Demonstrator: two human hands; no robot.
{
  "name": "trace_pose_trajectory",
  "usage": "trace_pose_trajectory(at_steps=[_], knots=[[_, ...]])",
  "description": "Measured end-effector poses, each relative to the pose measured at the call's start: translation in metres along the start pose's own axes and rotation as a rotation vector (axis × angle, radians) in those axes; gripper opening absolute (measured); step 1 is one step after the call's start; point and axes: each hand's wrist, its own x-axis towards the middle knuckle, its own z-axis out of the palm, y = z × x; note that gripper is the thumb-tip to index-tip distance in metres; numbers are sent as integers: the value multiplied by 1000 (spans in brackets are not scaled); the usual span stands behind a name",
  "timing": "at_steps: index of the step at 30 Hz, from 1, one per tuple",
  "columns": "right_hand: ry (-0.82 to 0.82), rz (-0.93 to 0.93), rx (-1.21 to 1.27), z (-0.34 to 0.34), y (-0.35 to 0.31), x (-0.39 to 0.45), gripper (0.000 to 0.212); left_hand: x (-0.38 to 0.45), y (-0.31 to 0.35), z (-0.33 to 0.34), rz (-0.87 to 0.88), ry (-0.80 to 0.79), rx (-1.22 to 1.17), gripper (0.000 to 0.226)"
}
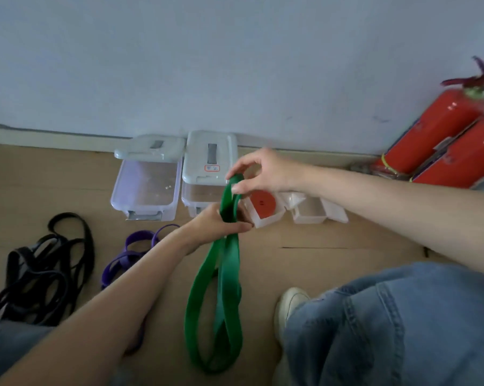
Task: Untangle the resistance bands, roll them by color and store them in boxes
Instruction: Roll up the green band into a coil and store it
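You are crouched on the floor of a plain indoor room, possibly a storeroom or a utility corner. The wood-look floor [332, 240] meets a bare pale wall [235, 65] at a low baseboard [40, 139]. Two red fire extinguishers [441, 137] lean against that wall at your right, and clear plastic storage boxes [144, 188] with grey lids sit along it.

green band [221, 296] held looped, black bands [40, 274] tangled, boxes [146, 188] open

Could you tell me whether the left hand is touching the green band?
Touching: the head view shows the left hand wrapped around the green band.
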Motion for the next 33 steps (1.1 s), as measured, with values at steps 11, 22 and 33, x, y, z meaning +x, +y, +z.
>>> trace_pose_trajectory(at_steps=[11,22,33], knots=[[148,214,-211,-26,-17,-80,44,-59,39,-55,126,287,599,15],[168,26,54,40,-16,-59,21,-37,56,-7,217,130,621,7],[247,249,-224,-22,-10,-83,19,-53,98,-47,200,360,157,17]])
